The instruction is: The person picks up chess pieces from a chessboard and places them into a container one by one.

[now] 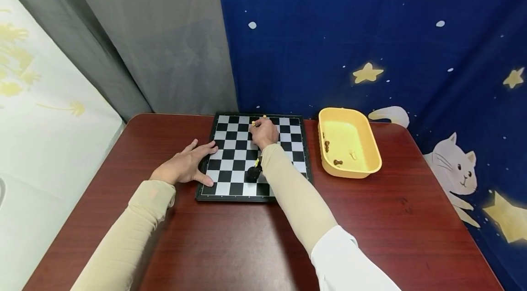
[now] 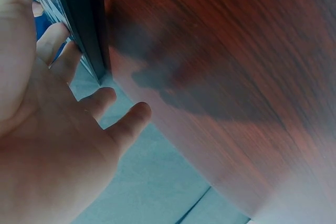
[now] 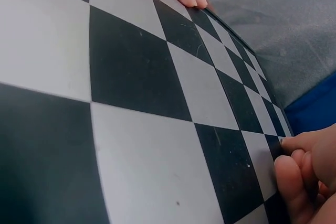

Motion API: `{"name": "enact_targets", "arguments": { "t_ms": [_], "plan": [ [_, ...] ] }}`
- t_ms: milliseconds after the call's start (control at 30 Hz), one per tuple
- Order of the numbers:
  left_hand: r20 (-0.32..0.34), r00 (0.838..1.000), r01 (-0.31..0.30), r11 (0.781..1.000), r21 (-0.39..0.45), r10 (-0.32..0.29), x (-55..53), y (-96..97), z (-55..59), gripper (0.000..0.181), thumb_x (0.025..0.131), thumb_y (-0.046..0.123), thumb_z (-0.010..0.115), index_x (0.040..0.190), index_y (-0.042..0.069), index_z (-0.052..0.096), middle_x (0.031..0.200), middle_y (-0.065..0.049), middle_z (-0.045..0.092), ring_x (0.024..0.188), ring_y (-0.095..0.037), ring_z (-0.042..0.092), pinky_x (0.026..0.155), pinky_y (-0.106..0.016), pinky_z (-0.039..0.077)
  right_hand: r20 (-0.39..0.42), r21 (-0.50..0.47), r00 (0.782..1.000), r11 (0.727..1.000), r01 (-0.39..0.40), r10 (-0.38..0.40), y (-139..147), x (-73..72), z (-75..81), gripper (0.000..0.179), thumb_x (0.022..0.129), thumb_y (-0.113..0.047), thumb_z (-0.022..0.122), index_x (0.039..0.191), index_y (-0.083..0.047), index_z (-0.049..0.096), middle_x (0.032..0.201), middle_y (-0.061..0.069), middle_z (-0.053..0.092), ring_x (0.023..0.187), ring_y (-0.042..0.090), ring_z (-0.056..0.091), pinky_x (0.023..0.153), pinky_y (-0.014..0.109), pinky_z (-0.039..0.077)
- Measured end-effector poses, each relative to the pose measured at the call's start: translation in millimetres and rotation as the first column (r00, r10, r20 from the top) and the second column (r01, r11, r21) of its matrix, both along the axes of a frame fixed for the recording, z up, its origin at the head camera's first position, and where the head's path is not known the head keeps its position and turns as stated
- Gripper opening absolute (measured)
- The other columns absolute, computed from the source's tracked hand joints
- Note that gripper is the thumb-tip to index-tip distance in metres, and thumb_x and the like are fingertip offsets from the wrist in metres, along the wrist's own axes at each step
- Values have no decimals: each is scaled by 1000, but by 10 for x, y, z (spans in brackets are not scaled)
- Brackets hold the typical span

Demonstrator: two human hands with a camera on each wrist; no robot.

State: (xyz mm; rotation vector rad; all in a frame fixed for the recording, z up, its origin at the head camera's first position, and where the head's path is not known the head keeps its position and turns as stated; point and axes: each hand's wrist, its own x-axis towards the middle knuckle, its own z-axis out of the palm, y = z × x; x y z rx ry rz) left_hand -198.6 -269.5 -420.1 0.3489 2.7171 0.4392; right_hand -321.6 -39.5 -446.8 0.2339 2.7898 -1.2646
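A black-and-white chessboard (image 1: pixel 233 155) lies on the table. My left hand (image 1: pixel 187 164) rests at its left edge, fingers spread, with fingertips and thumb over the border. In the left wrist view, the left hand (image 2: pixel 68 129) shows its palm beside the board's dark side. Over the far rows, my right hand (image 1: pixel 265 132) has curled fingers and pinches a small pale yellow chess piece (image 1: pixel 253 123) at its fingertips. Another yellow piece (image 1: pixel 265 116) shows just beyond that hand, near the far edge. The right wrist view shows the right hand's curled fingers (image 3: pixel 294 182) low over the board; the held piece is hidden there.
A yellow plastic basket (image 1: pixel 374 163) stands right of the board, with a few brown pieces (image 1: pixel 338 162) and a pale one (image 1: pixel 352 155) inside. The reddish-brown table (image 1: pixel 230 240) extends in front. Grey and blue curtains (image 1: pixel 296 67) hang behind its far edge.
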Motion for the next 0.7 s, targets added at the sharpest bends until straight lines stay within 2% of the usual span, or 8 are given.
{"name": "enact_targets", "arguments": {
  "t_ms": [100, 333, 533, 700],
  "plan": [
    [-4, 1000, 3, 1000, -4, -3, -2, 0, -1, 114, 68, 57, 85, 162, 22, 31, 173, -5, 17, 158, -48, 4, 118, -73, 24, -7, -8, 1000, 1000, -2, 2, 11, 0, 0, 20, 95, -32, 71, 111, -21, 76, 101, 0, 77, 90, 19, 69, 90, 36, 53],
    [-3, 1000, -3, 1000, 1, 3, -10, -9, 0, 115, 67, 57, 86, 162, 23, 31, 174, -4, 16, 158, -47, 3, 119, -73, 23, -13, -40, 1000, 999, -29, 28, 36, 12, 15, 20, 95, -31, 71, 111, -20, 76, 92, 0, 79, 63, 13, 68, 76, 30, 55],
    [-1, 1000, -8, 1000, 0, 8, -25, -13, -20, 116, 66, 58, 86, 162, 24, 31, 174, -3, 16, 159, -46, 3, 118, -75, 21, -46, -56, 997, 996, -72, 69, 73, 15, 31, 20, 95, -29, 72, 109, -16, 77, 99, 3, 79, 52, 8, 64, 76, 30, 57],
    [-9, 1000, -4, 1000, -3, 3, -21, -18, -30, 115, 67, 58, 86, 162, 23, 32, 173, -4, 17, 159, -46, 4, 119, -74, 21, -71, -73, 991, 990, -118, 112, 101, 34, 41, 19, 94, -27, 73, 105, -12, 77, 106, 2, 76, 48, 7, 61, 69, 27, 55]
  ]
}}
